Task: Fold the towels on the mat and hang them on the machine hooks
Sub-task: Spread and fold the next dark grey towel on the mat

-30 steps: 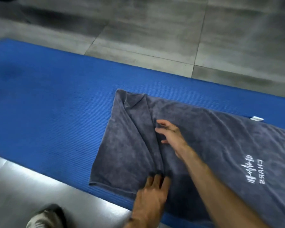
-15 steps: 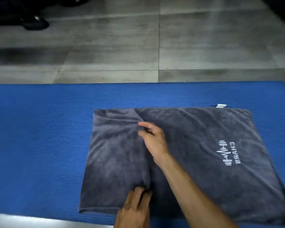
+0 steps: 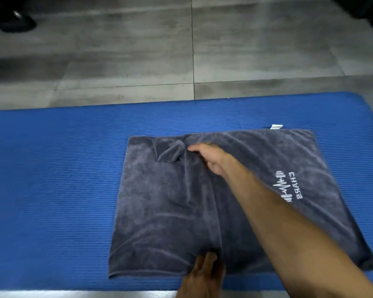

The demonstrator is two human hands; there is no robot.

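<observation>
A grey towel (image 3: 166,211) with a white logo (image 3: 285,187) lies flat on the blue mat (image 3: 52,190). My right hand (image 3: 211,159) reaches across to the towel's far edge and pinches a raised fold of cloth there. My left hand (image 3: 202,274) rests at the near edge, its fingers straight and pressing the hem down. A crease runs along the towel between the two hands. No machine hooks are in view.
Grey floor tiles (image 3: 246,50) lie beyond the mat. A dark shoe (image 3: 11,20) stands at the far left, and a dark shape (image 3: 366,11) fills the far right corner. A small white label (image 3: 276,126) sticks out at the towel's far edge.
My right hand has slid along the crease to the towel's far edge and gathered a raised fold. My left hand has stayed at the near hem.
</observation>
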